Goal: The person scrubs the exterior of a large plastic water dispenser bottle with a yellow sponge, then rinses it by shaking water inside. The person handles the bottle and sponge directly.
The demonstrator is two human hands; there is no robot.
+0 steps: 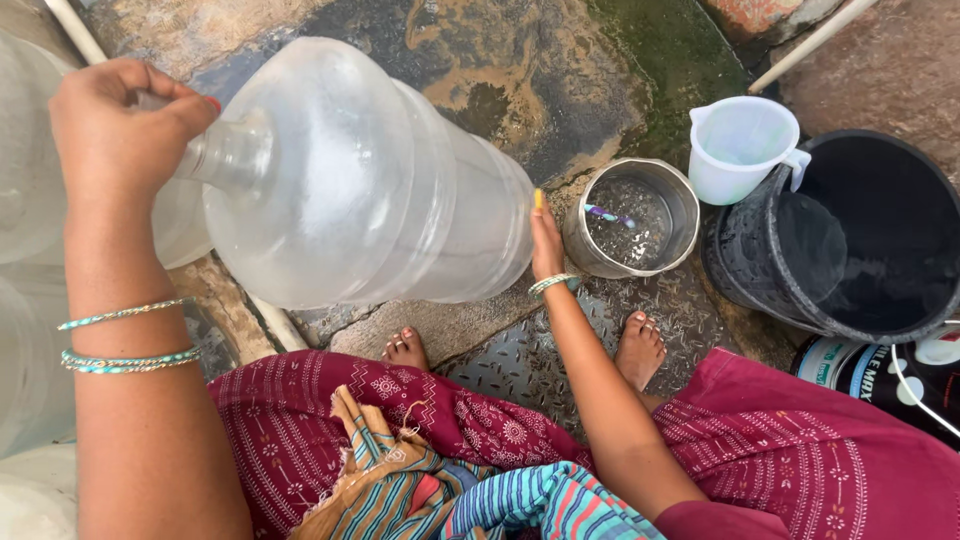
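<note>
The left hand (115,125) is clenched around the neck of a large clear plastic water jug (360,180), which is held tilted on its side above the ground. The right hand (546,245) is laid flat against the base of the jug, fingers extended, supporting it rather than gripping. Just beside the base of the jug, a steel pot (632,218) holding water is set on wet ground. Beyond the pot, away from the jug, a white plastic mug (738,145) is seen against the rim of a black bucket (850,240) partly filled with water. Below the jug, bare feet (640,348) are placed on a patterned metal plate (530,365). The surrounding ground (520,70) is rough, stained stone, damp and mossy in places.
</note>
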